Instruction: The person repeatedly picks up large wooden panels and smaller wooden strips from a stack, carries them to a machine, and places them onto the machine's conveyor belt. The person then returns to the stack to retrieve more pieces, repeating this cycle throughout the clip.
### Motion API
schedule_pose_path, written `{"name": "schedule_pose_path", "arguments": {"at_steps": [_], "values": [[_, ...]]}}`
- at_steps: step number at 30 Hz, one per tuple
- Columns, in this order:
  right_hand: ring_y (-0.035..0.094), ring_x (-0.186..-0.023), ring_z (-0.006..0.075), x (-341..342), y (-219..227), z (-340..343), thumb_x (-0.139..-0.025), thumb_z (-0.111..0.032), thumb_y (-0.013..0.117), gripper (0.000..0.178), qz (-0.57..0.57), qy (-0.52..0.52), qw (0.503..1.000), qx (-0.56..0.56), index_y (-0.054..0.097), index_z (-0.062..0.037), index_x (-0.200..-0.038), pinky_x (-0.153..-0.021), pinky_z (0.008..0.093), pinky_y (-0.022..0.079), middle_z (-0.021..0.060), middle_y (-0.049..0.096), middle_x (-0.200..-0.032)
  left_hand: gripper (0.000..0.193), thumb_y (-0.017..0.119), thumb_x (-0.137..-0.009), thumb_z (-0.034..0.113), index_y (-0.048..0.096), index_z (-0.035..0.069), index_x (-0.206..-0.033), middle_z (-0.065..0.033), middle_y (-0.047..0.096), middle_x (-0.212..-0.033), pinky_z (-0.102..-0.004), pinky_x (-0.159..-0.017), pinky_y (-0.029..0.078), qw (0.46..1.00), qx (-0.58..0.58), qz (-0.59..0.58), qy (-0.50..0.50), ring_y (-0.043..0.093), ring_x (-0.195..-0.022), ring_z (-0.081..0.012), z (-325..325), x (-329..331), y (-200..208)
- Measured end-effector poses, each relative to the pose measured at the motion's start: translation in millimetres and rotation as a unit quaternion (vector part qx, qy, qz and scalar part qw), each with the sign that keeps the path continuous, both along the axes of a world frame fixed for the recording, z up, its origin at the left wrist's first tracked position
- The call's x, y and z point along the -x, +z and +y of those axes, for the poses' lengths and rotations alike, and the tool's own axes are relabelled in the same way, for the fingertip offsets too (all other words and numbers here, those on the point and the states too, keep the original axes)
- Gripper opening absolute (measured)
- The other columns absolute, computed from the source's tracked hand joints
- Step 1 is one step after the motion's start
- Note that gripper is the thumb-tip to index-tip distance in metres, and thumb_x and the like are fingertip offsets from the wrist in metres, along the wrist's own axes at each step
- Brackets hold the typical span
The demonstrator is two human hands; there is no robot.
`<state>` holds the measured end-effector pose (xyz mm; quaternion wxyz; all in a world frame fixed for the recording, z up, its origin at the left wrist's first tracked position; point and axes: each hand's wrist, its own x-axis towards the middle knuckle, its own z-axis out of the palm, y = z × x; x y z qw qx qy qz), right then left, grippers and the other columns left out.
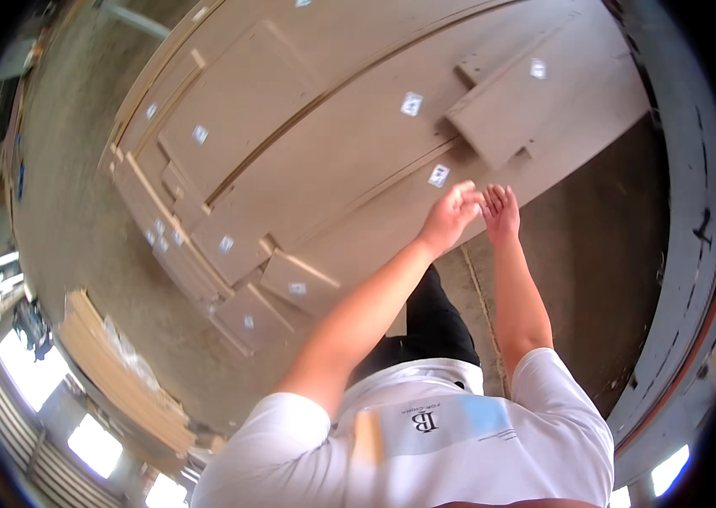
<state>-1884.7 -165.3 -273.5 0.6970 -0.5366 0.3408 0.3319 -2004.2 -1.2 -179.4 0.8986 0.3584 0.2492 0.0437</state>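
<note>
My left hand (451, 222) and my right hand (503, 215) are raised close together in front of me, above the near edge of a large stack of brown boards (375, 127). The fingers of both are bent, and their tips meet or nearly meet. Whatever is pinched between them is too small or too hidden to make out. Just beyond my left hand, a white printed label (438, 175) lies on a board. Another label (411, 103) sits farther back. To the upper right, a smaller rectangular panel (506, 110) rests on the large board with its own label (537, 69).
Smaller labelled panels (297, 278) lie along the left end of the stack. A pile of long pale boards (116, 364) is on the concrete floor (78, 195) at lower left. At the right runs a long grey structure (696, 212), with dark floor between it and the stack.
</note>
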Motion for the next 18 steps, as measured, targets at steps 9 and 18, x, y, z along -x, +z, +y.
{"name": "schedule_pose_path", "arguments": {"at_steps": [9,18], "values": [[0.072,-0.098,0.0197,156.7,-48.7,-3.7,-0.096,-0.041,0.063,0.043,-0.052,0.681,0.698,0.216,0.074,-0.0071,-0.119,-0.086,0.0358,0.054,0.0078,0.076,-0.108,0.038,0.066,-0.094,0.014,0.061,0.003,-0.130,-0.0097,0.075,-0.097,-0.0309,-0.070,0.056,0.926,-0.086,0.362,-0.057,0.070,-0.079,-0.0153,-9.6,296.7,-102.5],[0.067,-0.117,0.0310,270.6,-32.8,130.7,-0.094,-0.047,0.064,0.052,-0.154,0.848,0.489,0.136,0.066,-0.0130,-0.133,-0.097,0.0396,0.053,0.0135,0.071,-0.125,0.056,0.071,-0.086,0.018,0.056,-0.002,-0.136,-0.0173,0.070,-0.117,-0.0403,-0.077,0.058,0.778,-0.163,0.587,0.155,0.071,-0.096,-0.0249,6.4,590.5,-188.5]]}}
